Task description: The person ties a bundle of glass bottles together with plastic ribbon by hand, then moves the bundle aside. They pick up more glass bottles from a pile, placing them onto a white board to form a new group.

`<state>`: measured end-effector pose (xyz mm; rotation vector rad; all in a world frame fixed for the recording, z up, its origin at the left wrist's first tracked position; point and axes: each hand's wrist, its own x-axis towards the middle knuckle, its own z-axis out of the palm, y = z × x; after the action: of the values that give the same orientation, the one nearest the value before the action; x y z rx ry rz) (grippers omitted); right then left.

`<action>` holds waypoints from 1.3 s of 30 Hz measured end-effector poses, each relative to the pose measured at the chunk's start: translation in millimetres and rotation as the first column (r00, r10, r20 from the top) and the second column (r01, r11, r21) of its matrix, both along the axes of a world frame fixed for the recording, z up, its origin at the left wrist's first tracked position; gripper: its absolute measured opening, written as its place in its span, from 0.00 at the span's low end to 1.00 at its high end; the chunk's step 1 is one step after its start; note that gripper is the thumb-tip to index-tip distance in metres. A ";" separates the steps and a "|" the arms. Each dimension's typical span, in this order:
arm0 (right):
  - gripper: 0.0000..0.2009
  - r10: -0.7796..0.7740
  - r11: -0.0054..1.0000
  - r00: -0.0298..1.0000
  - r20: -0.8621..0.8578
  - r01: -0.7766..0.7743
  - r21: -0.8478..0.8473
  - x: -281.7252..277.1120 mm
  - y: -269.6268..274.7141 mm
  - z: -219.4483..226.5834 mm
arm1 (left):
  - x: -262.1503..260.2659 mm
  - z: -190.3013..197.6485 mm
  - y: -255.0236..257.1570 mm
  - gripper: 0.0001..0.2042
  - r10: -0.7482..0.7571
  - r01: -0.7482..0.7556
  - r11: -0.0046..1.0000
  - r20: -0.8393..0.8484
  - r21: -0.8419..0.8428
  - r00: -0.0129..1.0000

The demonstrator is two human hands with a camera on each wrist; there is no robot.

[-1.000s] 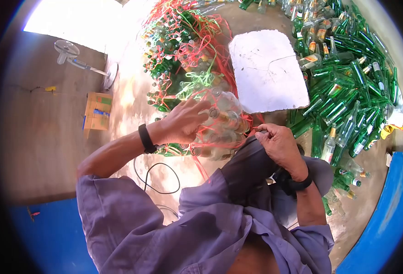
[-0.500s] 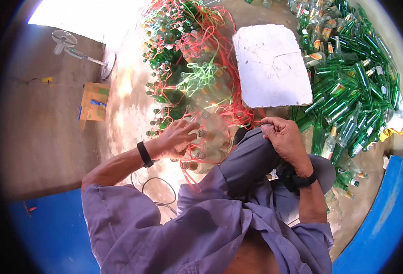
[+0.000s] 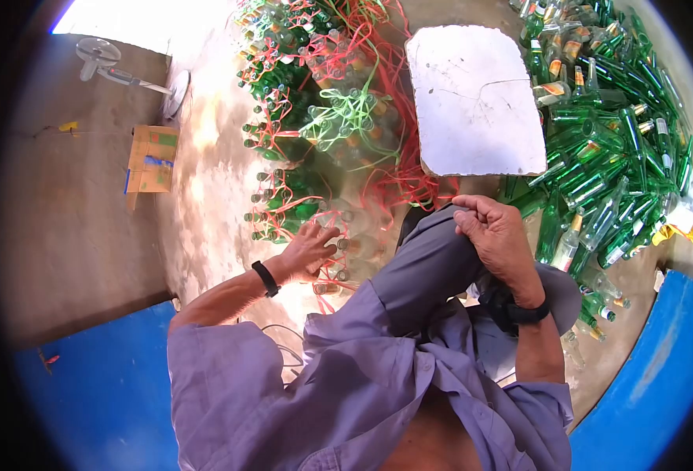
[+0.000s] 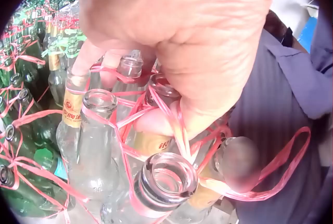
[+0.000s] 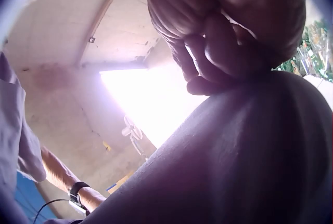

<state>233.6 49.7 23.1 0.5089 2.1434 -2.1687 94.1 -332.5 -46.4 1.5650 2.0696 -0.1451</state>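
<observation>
Left hand [image 4: 208, 52] is reaching over a cluster of clear glass bottles [image 4: 91, 156]; thumb and fingers are curling around the necks, some fingertips being hidden. Bottles are standing roughly upright on the brown concrete floor [image 3: 205, 188], just beside the grey-trousered leg [image 3: 433, 247]. Thin pinkish-red plastic twine [image 4: 234, 193] is looping round the necks, one slack loop hanging out by the trouser fabric. Right hand [image 3: 499, 235] is resting on the knee, fingers loosely bent, no held object showing. Bundled green glass bottles [image 4: 47, 161] are standing alongside; a loose heap of green glass bottles [image 3: 598, 145] is lying well apart, past the white board [image 3: 476, 102].

Risks, by judgement: the slack loop could be catching on the leg and dragging a bottle over. Uneven twine tension could be letting a neck slip out if the cluster is being lifted. Smooth glass under a one-handed hold could be sliding, and tightly packed necks could be knocking and chipping.
</observation>
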 end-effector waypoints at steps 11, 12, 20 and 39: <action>0.15 0.011 0.999 0.999 0.054 -0.009 -0.051 -10.7 -3.8 5.1 | 33.3 -51.0 -43.7 0.27 0.017 -0.030 0.996 -0.145 -0.087 0.989; 0.14 0.000 0.998 0.998 0.064 0.004 -0.066 -11.0 -4.1 4.1 | 33.4 -47.4 -45.5 0.27 0.025 -0.039 0.995 -0.147 -0.091 0.989; 0.14 0.003 0.996 0.993 0.115 0.008 -0.093 -21.0 -6.8 8.1 | 57.4 -53.8 -80.7 0.21 0.059 -0.057 0.998 -0.051 0.025 0.997; 0.14 -0.091 0.973 0.981 0.171 0.125 -0.196 -26.5 -3.6 -7.1 | 86.2 -52.5 -144.7 0.18 0.215 -0.223 0.972 -0.101 -0.079 0.971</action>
<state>207.1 46.1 16.0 0.7712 1.8246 -2.2829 180.3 -477.2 -98.8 1.2878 2.2580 -0.2297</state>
